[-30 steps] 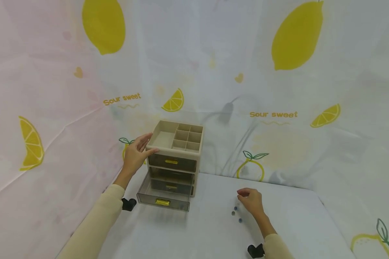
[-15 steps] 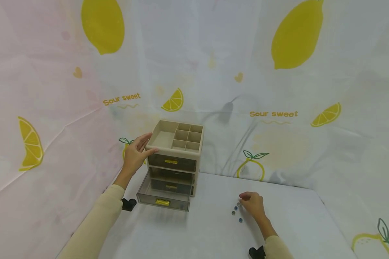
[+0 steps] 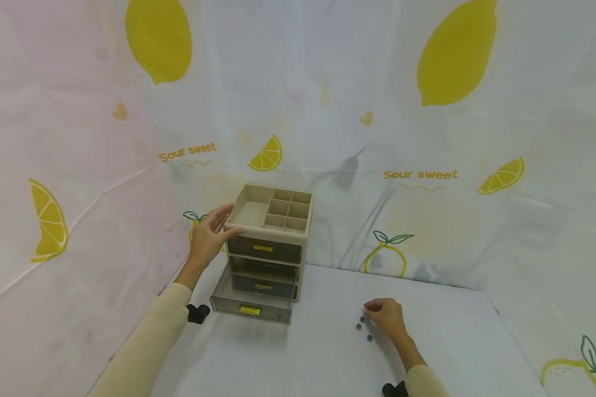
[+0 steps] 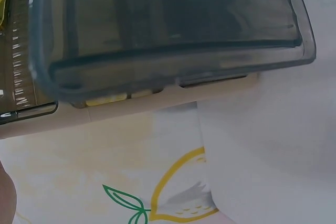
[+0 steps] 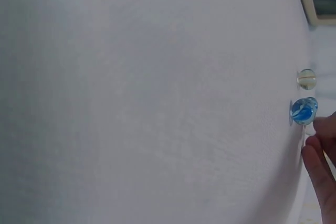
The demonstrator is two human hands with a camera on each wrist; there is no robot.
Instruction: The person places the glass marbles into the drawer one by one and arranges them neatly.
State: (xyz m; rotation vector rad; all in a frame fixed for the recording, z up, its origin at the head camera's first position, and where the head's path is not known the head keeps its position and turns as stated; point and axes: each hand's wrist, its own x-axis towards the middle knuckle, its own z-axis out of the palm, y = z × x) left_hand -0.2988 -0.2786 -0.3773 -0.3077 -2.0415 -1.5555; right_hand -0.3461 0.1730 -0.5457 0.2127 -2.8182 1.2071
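A beige desktop drawer organizer (image 3: 265,230) stands on the table, its top divided into compartments. My left hand (image 3: 209,236) grips its front left corner, thumb on the front rim and fingers along the side. Below the top drawer (image 3: 283,251), a smoky see-through drawer (image 3: 223,304) with a gold handle is pulled out. It also fills the top of the left wrist view. At the right, my right hand (image 3: 388,318) pinches at a clear marble mostly hidden by its fingertips. Close by lie a blue marble (image 5: 303,112), a yellowish marble (image 5: 307,79) and another bluish marble (image 3: 370,338).
The white tabletop (image 3: 328,353) meets a lemon-print cloth backdrop (image 3: 338,138) behind the organizer. A black strap piece (image 3: 197,314) shows by the left wrist and a similar black piece (image 3: 394,390) by the right.
My right hand drew back slightly toward me, then shifted a little left, its fingertips now covering the clear marble that showed half a second ago. My left hand and the organizer stay put.
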